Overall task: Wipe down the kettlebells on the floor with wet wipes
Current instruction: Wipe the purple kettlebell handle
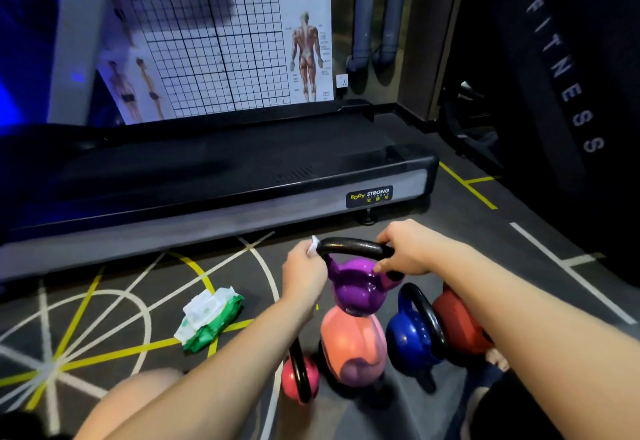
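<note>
The left hand [304, 275] pinches a white wipe [314, 245] against the left end of the purple kettlebell's [353, 287] black handle [349, 245], fingers curled round it. The right hand [405, 251] grips the right end of the same handle, thumb underneath. The purple kettlebell sits directly over an orange kettlebell [351, 339] standing on the floor [485, 266]; from here I can't tell whether it rests on it or is held just clear.

Just right of the orange one stands a blue kettlebell [408, 335], and a red kettlebell [457, 322] is close behind that, partly under the right forearm. A small pink kettlebell [298, 379] stands near the orange one's left side, below the left forearm. To the left, well apart from the weights, a green wipes pack [207, 318] lies on the floor markings with its flap open. A black treadmill [242, 176] runs along the wall beyond, with an anatomy chart [221, 34] above it.
</note>
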The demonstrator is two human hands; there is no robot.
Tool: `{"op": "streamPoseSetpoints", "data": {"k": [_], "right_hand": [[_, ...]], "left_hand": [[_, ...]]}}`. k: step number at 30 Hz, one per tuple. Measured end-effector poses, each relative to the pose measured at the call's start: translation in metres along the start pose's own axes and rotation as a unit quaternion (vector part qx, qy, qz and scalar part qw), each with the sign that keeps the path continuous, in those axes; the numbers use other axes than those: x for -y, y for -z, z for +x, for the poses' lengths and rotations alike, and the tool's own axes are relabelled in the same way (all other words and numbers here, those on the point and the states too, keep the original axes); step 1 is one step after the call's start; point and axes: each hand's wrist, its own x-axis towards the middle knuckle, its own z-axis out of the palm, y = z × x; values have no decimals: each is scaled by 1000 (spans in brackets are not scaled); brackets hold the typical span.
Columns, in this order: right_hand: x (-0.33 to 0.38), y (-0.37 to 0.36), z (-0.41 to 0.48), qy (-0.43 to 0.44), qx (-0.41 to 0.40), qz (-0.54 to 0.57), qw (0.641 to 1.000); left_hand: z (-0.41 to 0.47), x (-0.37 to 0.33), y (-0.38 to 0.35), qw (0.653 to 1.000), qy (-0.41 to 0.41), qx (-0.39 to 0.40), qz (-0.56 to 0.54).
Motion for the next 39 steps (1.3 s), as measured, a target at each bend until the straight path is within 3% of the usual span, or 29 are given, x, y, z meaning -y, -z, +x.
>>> {"op": "streamPoseSetpoints", "data": {"k": [3,6,9,11,13,17,19,25,30,34,36,39], "right_hand": [[-3,0,0,6,-2,3,1000],[-2,-1,0,17,-4,5,1000],[1,-3,0,23,-9,10,1000],[3,-3,0,24,-9,9,1000],[2,-2,1,22,-5,13,1000],[-5,0,-1,18,-2,7,1000],[-8,1,-4,17,-3,12,1000],[-3,0,-7,34,-10,11,999],[-3,-4,-5,27,-19,11,999],[-11,-3,-8,4,-25,31,999],[-15,-4,-9,-3,-30,44,999],[-16,-7,-13,-1,-35,55,998]], "left_hand": [[-23,-18,-5,987,-130,-21,87],[-23,-15,-7,981,-186,-17,61],[10,4,0,997,-63,-23,44],[19,17,1,998,42,31,-24],[15,17,-3,987,95,60,-114],[2,9,-10,979,62,-12,-196],[1,14,-12,982,46,-24,-182],[9,27,-10,987,84,119,-68],[8,22,-10,975,149,90,-136],[15,22,-6,971,117,62,-199],[16,23,-6,977,81,84,-176],[19,36,-10,995,31,89,-40]]}}
